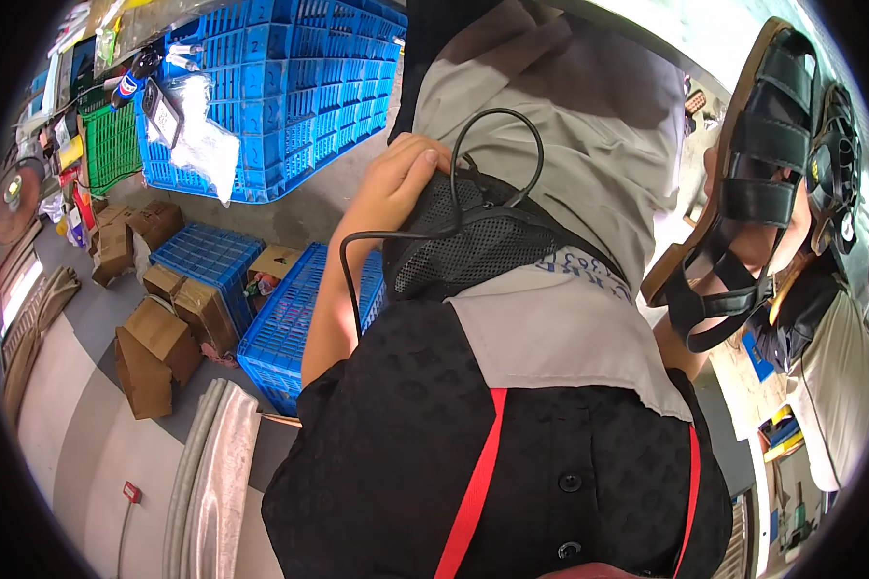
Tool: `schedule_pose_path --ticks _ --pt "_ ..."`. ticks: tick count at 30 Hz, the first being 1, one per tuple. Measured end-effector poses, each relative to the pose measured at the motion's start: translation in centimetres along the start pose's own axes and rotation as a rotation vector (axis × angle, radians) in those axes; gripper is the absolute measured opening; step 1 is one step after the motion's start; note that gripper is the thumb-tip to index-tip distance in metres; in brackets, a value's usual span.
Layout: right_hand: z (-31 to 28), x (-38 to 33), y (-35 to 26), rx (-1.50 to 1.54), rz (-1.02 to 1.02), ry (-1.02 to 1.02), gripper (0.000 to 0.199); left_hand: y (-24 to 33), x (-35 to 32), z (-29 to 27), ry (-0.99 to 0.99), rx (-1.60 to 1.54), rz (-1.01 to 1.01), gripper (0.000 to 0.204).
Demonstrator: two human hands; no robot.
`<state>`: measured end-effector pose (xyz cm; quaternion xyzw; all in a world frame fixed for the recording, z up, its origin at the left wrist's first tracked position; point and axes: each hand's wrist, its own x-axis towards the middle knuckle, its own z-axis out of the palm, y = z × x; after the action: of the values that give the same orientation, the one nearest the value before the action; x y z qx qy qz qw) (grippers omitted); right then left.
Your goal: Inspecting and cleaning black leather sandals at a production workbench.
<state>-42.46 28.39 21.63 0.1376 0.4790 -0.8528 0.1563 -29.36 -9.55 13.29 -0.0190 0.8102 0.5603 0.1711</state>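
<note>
A black strappy sandal [768,121] with a brown sole edge is held up at the right, in my right hand [790,230]. The fingers of that hand show partly behind and between the straps; the rest is hidden by the sandal. My left hand [406,179] is at my waist, its fingers curled onto the top edge of a black mesh pouch [463,236]. The fingertips are out of sight. A black cable [401,234] loops out of the pouch and hangs down past my left forearm. The pouch lies against my light grey apron [560,333].
Another black sandal [835,159] is at the far right, near a person's beige trousers [826,386]. A pale table edge [666,43] is in front of me. To my left stand blue crates [343,72], a green crate [111,145], cardboard boxes [154,352] and a fabric roll [224,482].
</note>
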Motion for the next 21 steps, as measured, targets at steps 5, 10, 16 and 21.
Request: schedule_pose_path --ticks 5,10,16,21 --pt "2.3 0.5 2.3 -0.022 -0.033 0.328 0.056 3.1 2.6 -5.8 0.074 0.221 0.037 0.035" --pt "4.8 -1.1 0.8 -0.006 0.022 0.189 0.043 15.8 11.3 -6.5 -0.025 0.312 0.346 0.034" --pt "3.4 -2.5 3.1 -0.050 0.114 0.223 0.058 16.7 16.9 5.4 -0.364 -0.182 0.081 0.042" --pt "2.4 -2.0 4.9 -0.170 0.260 0.140 0.040 11.7 15.1 9.4 -0.259 -0.821 -0.115 0.037"
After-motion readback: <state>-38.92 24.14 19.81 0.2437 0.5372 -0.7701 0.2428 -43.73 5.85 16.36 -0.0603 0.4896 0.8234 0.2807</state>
